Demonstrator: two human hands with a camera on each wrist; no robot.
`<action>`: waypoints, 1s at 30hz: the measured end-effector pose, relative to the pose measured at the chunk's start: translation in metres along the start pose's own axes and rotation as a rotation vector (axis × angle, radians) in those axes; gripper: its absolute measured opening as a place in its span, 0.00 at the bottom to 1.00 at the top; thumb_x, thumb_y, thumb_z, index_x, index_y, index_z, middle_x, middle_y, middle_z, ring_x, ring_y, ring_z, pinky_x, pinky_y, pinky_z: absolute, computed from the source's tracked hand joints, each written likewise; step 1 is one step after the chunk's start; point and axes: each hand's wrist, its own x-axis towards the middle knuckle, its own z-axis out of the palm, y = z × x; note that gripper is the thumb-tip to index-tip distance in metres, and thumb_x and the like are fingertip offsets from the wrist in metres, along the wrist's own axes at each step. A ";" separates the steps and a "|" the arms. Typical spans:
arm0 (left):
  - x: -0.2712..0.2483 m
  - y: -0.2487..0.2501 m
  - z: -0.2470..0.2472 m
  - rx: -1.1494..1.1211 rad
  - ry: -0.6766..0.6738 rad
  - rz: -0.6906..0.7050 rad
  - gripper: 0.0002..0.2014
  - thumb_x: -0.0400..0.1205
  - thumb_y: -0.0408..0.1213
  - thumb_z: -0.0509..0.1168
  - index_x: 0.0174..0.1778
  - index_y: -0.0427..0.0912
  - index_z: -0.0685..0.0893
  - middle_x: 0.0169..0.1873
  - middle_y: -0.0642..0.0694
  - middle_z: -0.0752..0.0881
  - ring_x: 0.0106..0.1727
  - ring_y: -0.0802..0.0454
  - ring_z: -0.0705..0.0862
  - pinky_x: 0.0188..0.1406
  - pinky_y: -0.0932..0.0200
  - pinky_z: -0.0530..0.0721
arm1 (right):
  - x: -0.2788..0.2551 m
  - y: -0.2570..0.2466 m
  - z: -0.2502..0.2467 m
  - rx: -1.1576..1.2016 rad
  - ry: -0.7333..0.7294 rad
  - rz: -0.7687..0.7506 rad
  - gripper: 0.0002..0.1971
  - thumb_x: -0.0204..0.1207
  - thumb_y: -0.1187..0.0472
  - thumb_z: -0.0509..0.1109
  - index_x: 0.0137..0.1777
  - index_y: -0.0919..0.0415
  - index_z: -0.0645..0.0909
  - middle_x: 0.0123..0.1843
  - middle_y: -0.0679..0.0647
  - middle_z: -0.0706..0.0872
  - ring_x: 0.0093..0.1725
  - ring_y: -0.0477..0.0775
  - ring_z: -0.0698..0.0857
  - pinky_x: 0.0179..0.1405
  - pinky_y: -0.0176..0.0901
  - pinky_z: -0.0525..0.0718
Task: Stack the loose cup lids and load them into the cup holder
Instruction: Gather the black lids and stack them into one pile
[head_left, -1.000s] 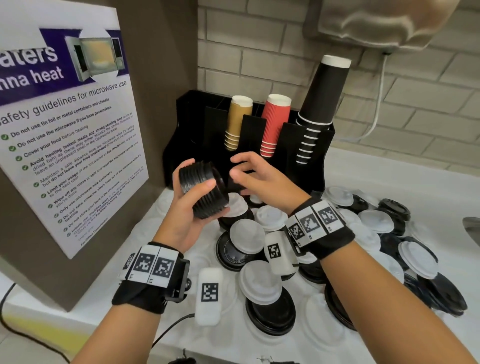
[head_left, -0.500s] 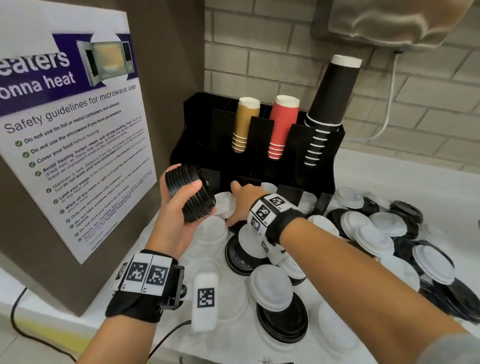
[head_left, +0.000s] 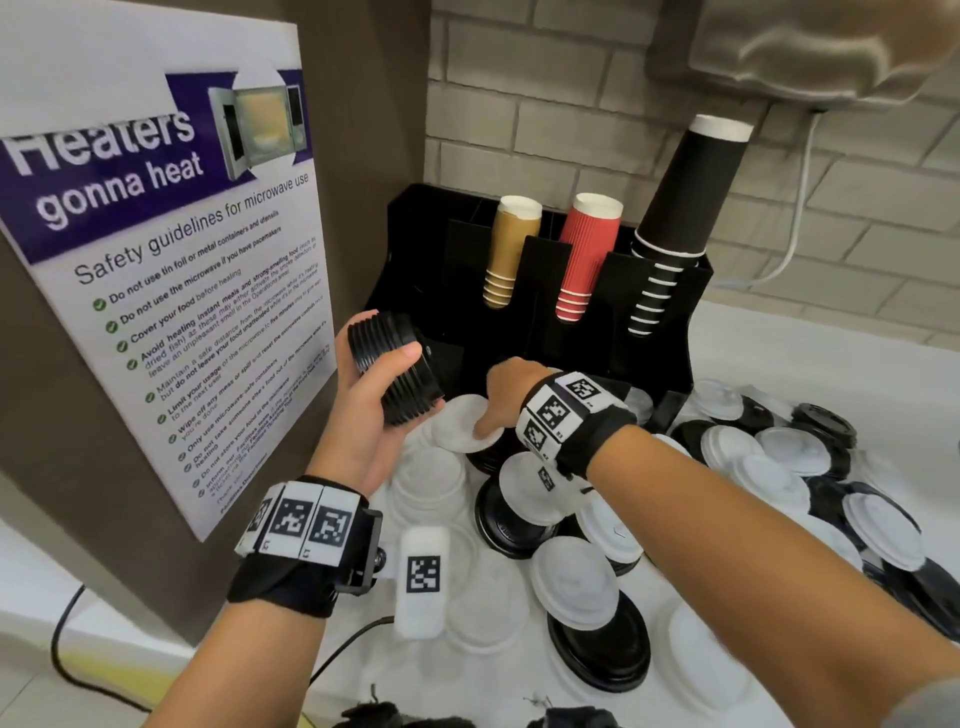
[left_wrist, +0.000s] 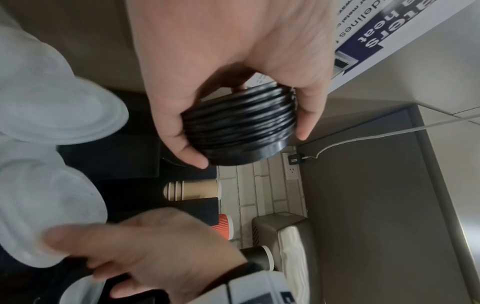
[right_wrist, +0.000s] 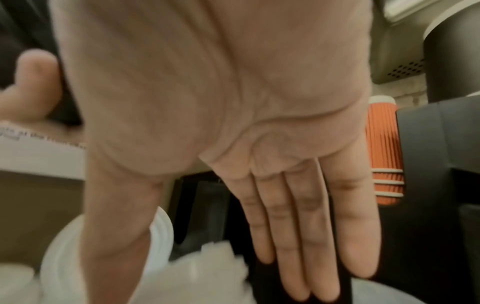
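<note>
Cup holder (head_left: 613, 322): tan, red, black cup stacks in slots. Poster (head_left: 156, 270): "Heaters gonna heat". Left hand (head_left: 363, 415) grips black lid stack (head_left: 397, 371) beside holder; right hand (head_left: 511, 397), fingers straight, on white lid (head_left: 460, 423); loose lids across desk (head_left: 831, 353).

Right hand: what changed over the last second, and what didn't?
The right hand dropped from chest height beside the stack of black lids down to the loose lids in front of the cup holder, fingers straight, thumb on a white lid; nothing gripped yet. The left hand held the stack throughout. Cups in the holder are unchanged.
</note>
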 end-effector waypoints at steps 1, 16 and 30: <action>0.001 0.000 0.000 0.002 -0.009 -0.005 0.39 0.70 0.43 0.71 0.78 0.41 0.68 0.72 0.32 0.75 0.63 0.43 0.80 0.45 0.51 0.88 | 0.004 0.000 0.002 -0.058 -0.058 0.017 0.28 0.71 0.44 0.75 0.61 0.67 0.81 0.42 0.54 0.82 0.46 0.54 0.82 0.43 0.44 0.82; 0.013 0.004 -0.006 0.036 -0.075 -0.010 0.47 0.61 0.47 0.76 0.78 0.42 0.67 0.74 0.32 0.74 0.67 0.36 0.80 0.44 0.51 0.88 | 0.013 -0.006 0.016 -0.196 0.148 0.058 0.27 0.60 0.50 0.78 0.58 0.61 0.80 0.41 0.51 0.80 0.36 0.52 0.81 0.22 0.39 0.74; 0.016 -0.016 0.005 -0.024 -0.095 -0.073 0.38 0.70 0.43 0.70 0.78 0.42 0.68 0.67 0.35 0.79 0.61 0.41 0.82 0.45 0.49 0.88 | -0.049 0.054 -0.025 0.681 0.301 -0.133 0.28 0.66 0.54 0.79 0.66 0.43 0.75 0.50 0.47 0.81 0.42 0.43 0.83 0.39 0.32 0.83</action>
